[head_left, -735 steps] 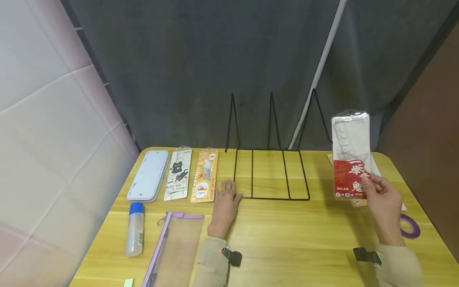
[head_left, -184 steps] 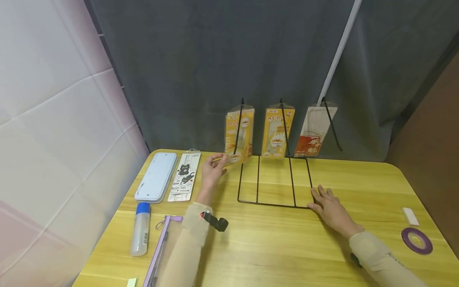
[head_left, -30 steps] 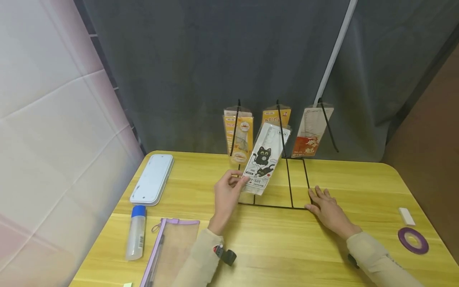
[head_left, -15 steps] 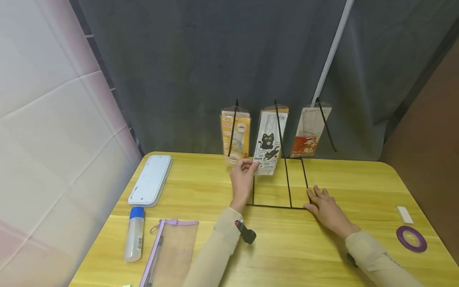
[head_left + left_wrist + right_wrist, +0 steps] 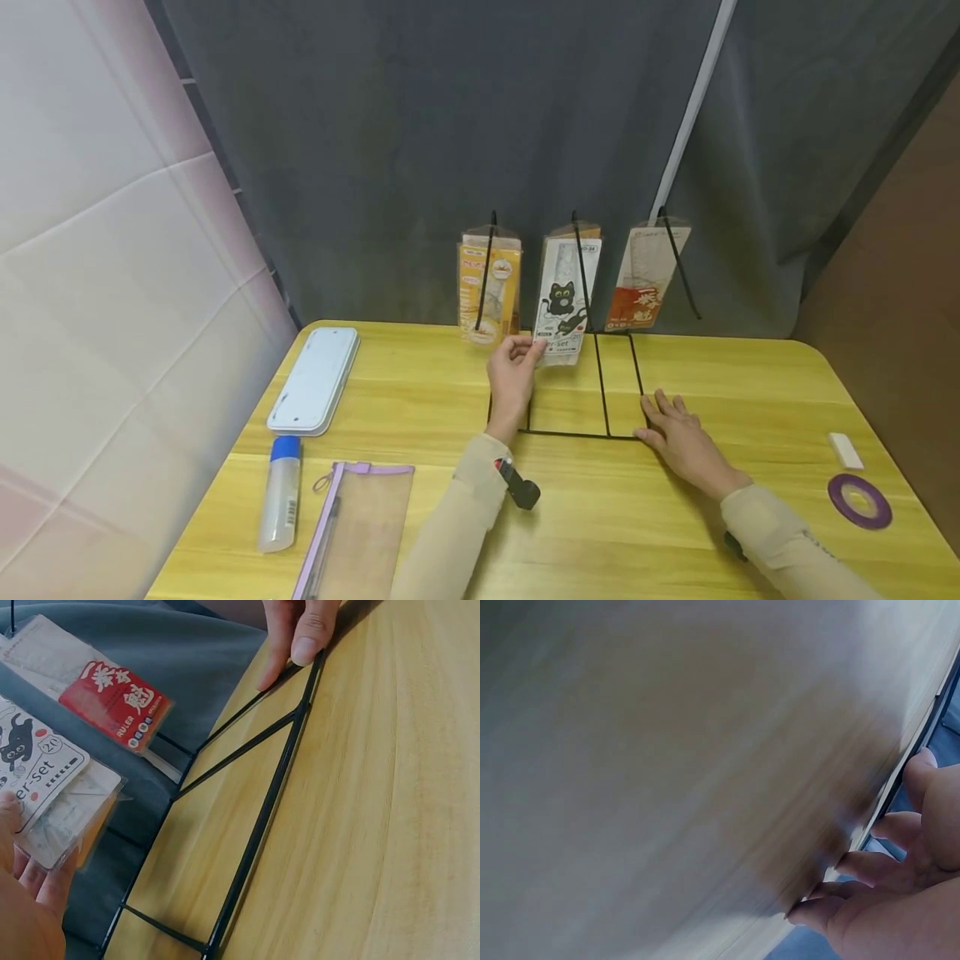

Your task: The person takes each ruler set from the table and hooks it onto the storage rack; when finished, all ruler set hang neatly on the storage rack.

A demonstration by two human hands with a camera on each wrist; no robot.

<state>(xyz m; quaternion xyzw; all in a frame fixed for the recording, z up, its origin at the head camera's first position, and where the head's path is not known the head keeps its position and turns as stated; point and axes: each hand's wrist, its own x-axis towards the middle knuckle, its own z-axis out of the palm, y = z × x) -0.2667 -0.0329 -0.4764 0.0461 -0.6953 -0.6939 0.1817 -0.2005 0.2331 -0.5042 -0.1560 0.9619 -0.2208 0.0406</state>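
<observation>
A black wire rack (image 5: 602, 383) stands on the wooden table. My left hand (image 5: 512, 382) pinches the lower left corner of a white ruler set packet (image 5: 558, 275) with black cats on it. That packet hangs at the rack's middle hook, with an orange packet mostly hidden behind it. Seen from the left wrist, thumb and fingers lie on opposite sides of the ruler set packet (image 5: 45, 772). My right hand (image 5: 690, 446) rests on the right front corner of the rack's base, fingers spread and relaxed.
Orange duck packets (image 5: 504, 292) hang on the left hook, and a red-and-white ruler packet (image 5: 637, 275) on the right one. Farther left lie a white tin case (image 5: 315, 375), a blue-capped bottle (image 5: 281, 500) and a mesh pouch (image 5: 371, 525). An eraser (image 5: 846, 451) and purple tape roll (image 5: 837, 502) lie right.
My left hand has carried the cat ruler set packet up and slightly right onto the middle hook, over the orange one. Earlier, the hooks were bare and the packets lay about the table.
</observation>
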